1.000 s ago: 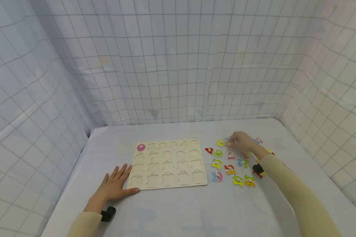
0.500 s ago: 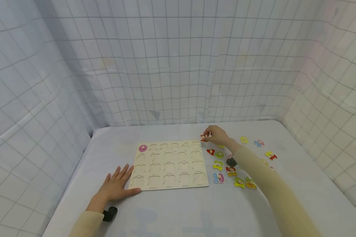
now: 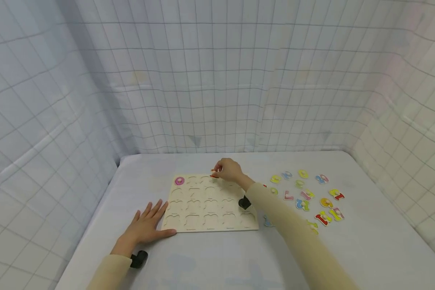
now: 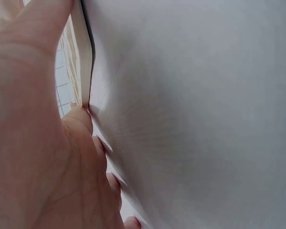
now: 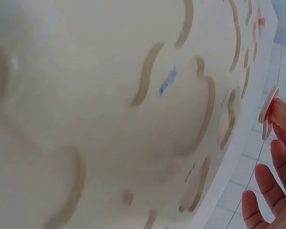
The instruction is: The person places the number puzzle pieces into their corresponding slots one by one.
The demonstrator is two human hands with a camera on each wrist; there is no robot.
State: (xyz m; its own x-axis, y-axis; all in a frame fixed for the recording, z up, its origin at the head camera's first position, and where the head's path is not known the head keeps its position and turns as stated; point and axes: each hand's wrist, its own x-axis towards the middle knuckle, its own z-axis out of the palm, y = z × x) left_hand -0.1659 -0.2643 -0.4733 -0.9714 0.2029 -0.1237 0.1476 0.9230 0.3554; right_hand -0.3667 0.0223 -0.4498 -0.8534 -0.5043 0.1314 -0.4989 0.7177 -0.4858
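Pinching red piece (image 5: 269, 109) near board (image 3: 210, 219), captions (image 3: 193, 229) unreadable

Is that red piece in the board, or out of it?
Out: the right hand pinches the red piece, and the right wrist view shows a gap between it and the board.

Red piece (image 5: 268, 107): figure unreadable, partly covered by right hand (image 3: 230, 170), itself cut off in right wrist view. Sleeve (image 3: 293, 227) hides part of board (image 3: 201, 207) and of blue piece (image 3: 268, 221). Captions (image 3: 229, 228) too small to read.
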